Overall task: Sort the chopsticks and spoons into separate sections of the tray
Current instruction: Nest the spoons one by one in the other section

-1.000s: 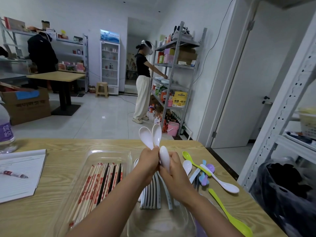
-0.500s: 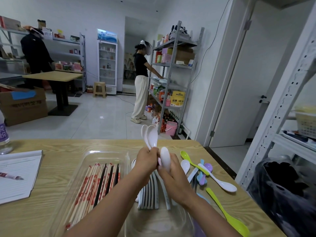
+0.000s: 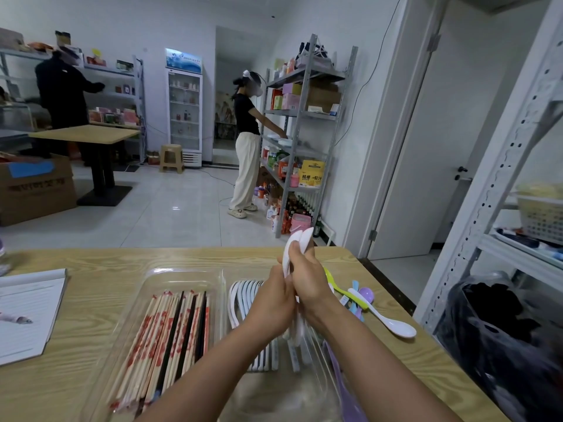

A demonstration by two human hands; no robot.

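Head view: both hands meet above the clear tray (image 3: pixel 158 277), the right hand (image 3: pixel 307 281) wrapped around a bunch of white spoons (image 3: pixel 297 242) held upright, the left hand (image 3: pixel 272 303) gripping their handles lower down. Chopsticks (image 3: pixel 170 339) fill the tray's left section; more white spoons (image 3: pixel 243 296) line the right. Coloured spoons (image 3: pixel 359 296) lie loose on the wooden table (image 3: pixel 91 263).

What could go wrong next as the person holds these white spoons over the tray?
1. Both hands, left hand and right hand, grip the white spoons upright; one might slip onto the tray.
2. The loose white spoon lies near the table edge and could be knocked off.
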